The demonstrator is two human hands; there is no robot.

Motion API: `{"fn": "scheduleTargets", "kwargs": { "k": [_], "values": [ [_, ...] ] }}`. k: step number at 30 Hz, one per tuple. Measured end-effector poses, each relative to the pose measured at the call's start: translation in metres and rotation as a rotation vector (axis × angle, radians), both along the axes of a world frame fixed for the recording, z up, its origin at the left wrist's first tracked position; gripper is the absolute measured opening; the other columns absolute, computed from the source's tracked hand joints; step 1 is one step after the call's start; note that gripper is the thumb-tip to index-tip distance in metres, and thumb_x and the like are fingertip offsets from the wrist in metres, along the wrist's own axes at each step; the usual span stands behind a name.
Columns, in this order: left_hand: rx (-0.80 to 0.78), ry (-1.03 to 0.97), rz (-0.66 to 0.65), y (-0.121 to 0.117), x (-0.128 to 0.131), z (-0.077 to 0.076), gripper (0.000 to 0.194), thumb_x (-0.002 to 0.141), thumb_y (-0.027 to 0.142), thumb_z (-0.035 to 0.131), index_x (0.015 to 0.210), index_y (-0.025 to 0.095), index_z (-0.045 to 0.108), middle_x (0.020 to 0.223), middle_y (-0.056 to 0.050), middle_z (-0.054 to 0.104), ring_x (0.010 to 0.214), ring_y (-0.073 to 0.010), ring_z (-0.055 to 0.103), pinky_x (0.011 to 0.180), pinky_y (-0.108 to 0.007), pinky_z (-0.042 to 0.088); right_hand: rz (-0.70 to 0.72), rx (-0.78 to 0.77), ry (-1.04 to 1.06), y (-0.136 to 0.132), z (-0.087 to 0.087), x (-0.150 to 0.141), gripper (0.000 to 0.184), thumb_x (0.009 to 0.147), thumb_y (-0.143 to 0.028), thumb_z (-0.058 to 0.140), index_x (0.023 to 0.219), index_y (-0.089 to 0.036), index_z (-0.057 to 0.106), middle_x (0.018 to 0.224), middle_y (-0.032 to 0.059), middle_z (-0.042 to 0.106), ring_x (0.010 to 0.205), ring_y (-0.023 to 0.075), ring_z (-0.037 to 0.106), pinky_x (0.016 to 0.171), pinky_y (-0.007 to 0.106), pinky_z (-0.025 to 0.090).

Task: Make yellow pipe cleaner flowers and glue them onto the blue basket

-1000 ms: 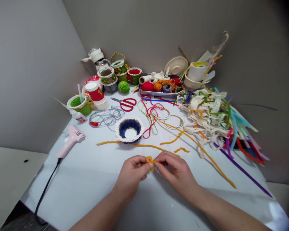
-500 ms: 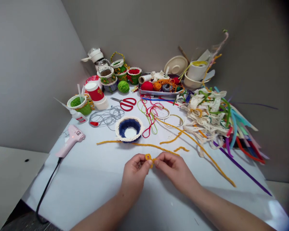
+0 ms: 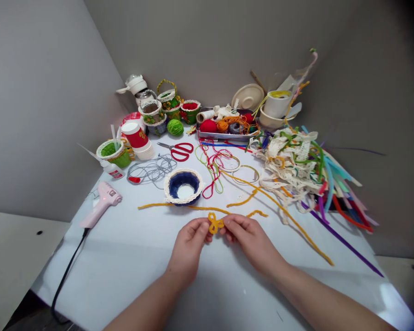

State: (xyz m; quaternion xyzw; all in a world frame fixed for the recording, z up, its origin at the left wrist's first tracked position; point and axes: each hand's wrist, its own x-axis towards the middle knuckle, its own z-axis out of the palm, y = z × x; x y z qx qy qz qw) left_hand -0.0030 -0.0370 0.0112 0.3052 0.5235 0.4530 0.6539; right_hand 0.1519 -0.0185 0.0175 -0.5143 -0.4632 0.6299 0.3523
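Between my two hands is a small yellow flower of looped yarn (image 3: 213, 223), its loops spread and facing up. My left hand (image 3: 192, 239) pinches its left side, thumb against fingers. On the other side my right hand (image 3: 244, 234) grips the tip of the right loop. Just beyond my fingers a long yellow yarn strand (image 3: 207, 208) runs across the table, passing by a dark blue bowl with a white lace rim (image 3: 184, 186). Short yellow yarn pieces (image 3: 257, 213) lie past my right hand.
At the left lies a pink glue gun (image 3: 101, 202) with its cord off the edge. Red-handled scissors (image 3: 179, 151) and grey string (image 3: 155, 169) sit farther back. A metal tray of yarn (image 3: 227, 136) stands at the back, with a heap of lace (image 3: 293, 161) to the right.
The yellow flower has turned to face up, and more of its loops show between my fingers. My left thumb has shifted to the flower's left edge. The view has moved slightly.
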Motion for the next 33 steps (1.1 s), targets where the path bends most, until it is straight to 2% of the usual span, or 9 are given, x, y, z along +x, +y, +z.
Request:
{"fn": "scheduleTargets", "kwargs": {
  "k": [3, 8, 12, 16, 20, 23, 28, 31, 33],
  "values": [
    [-0.038, -0.052, 0.025, 0.0, -0.003, -0.001, 0.04, 0.082, 0.049, 0.06, 0.095, 0.012, 0.066, 0.08, -0.006, 0.064, 0.073, -0.0138, 0.054, 0.068, -0.026, 0.043, -0.006, 0.126, -0.123, 0.001, 0.0, 0.003, 0.032, 0.088, -0.042, 0.053, 0.075, -0.016, 0.065, 0.065, 0.0015, 0.061, 0.058, 0.0122, 0.048, 0.058, 0.025, 0.039],
    [-0.043, 0.037, -0.012, 0.001, -0.003, 0.003, 0.028, 0.071, 0.039, 0.074, 0.076, 0.013, 0.065, 0.062, 0.0, 0.059, 0.057, -0.0089, 0.048, 0.056, -0.022, 0.038, 0.004, 0.265, -0.232, -0.003, 0.001, 0.001, 0.027, 0.089, -0.037, 0.052, 0.077, -0.017, 0.066, 0.07, 0.0022, 0.064, 0.065, 0.0142, 0.054, 0.06, 0.025, 0.043],
    [-0.042, 0.113, -0.021, 0.004, -0.002, 0.008, 0.022, 0.069, 0.033, 0.074, 0.07, 0.014, 0.063, 0.055, 0.004, 0.053, 0.05, -0.0068, 0.041, 0.05, -0.02, 0.032, 0.045, 0.278, -0.242, -0.004, 0.001, 0.0, 0.021, 0.086, -0.034, 0.055, 0.083, -0.017, 0.068, 0.079, 0.0035, 0.068, 0.071, 0.0156, 0.059, 0.065, 0.026, 0.046],
    [0.012, 0.201, -0.069, 0.002, -0.001, 0.011, 0.018, 0.069, 0.031, 0.072, 0.07, 0.015, 0.065, 0.061, 0.001, 0.059, 0.056, -0.0097, 0.047, 0.055, -0.021, 0.036, 0.024, 0.251, -0.2, -0.002, 0.001, 0.001, 0.017, 0.083, -0.032, 0.059, 0.09, -0.018, 0.067, 0.086, 0.0045, 0.069, 0.077, 0.0168, 0.062, 0.07, 0.027, 0.049],
    [0.03, 0.273, -0.152, -0.001, 0.0, 0.01, 0.017, 0.07, 0.032, 0.068, 0.067, 0.016, 0.062, 0.06, 0.001, 0.057, 0.056, -0.011, 0.047, 0.055, -0.022, 0.036, 0.071, 0.246, -0.158, -0.003, 0.002, 0.001, 0.011, 0.082, -0.028, 0.061, 0.086, -0.018, 0.066, 0.079, 0.0022, 0.066, 0.072, 0.0154, 0.059, 0.067, 0.026, 0.048],
    [0.037, 0.324, -0.183, -0.003, 0.001, 0.007, 0.016, 0.072, 0.031, 0.064, 0.067, 0.016, 0.06, 0.06, 0.002, 0.055, 0.055, -0.0108, 0.045, 0.055, -0.022, 0.036, 0.094, 0.353, -0.241, -0.004, 0.003, 0.0, 0.005, 0.082, -0.022, 0.06, 0.079, -0.019, 0.064, 0.073, 0.0001, 0.06, 0.067, 0.0137, 0.054, 0.064, 0.025, 0.044],
    [0.101, 0.471, -0.222, -0.005, 0.001, 0.003, 0.012, 0.071, 0.024, 0.06, 0.061, 0.017, 0.057, 0.055, 0.004, 0.049, 0.053, -0.01, 0.041, 0.051, -0.021, 0.032, 0.141, 0.485, -0.356, -0.007, 0.002, 0.0, 0.01, 0.083, -0.018, 0.059, 0.073, -0.019, 0.058, 0.068, -0.0007, 0.055, 0.064, 0.0133, 0.05, 0.06, 0.025, 0.04],
    [0.113, 0.521, -0.249, -0.004, 0.001, 0.005, 0.016, 0.07, 0.023, 0.059, 0.056, 0.018, 0.052, 0.052, 0.005, 0.044, 0.051, -0.0092, 0.037, 0.049, -0.021, 0.029, 0.157, 0.56, -0.405, -0.01, -0.001, 0.0, 0.013, 0.085, -0.019, 0.056, 0.072, -0.019, 0.056, 0.069, 0.0001, 0.054, 0.066, 0.0141, 0.05, 0.062, 0.026, 0.039],
    [0.096, 0.507, -0.265, -0.002, 0.0, 0.008, 0.017, 0.07, 0.023, 0.06, 0.057, 0.018, 0.051, 0.051, 0.006, 0.043, 0.05, -0.0088, 0.036, 0.048, -0.021, 0.028, 0.156, 0.557, -0.4, -0.011, -0.002, 0.001, 0.013, 0.086, -0.022, 0.056, 0.073, -0.019, 0.058, 0.07, 0.0005, 0.054, 0.068, 0.0144, 0.05, 0.063, 0.027, 0.039]
  ]
}}
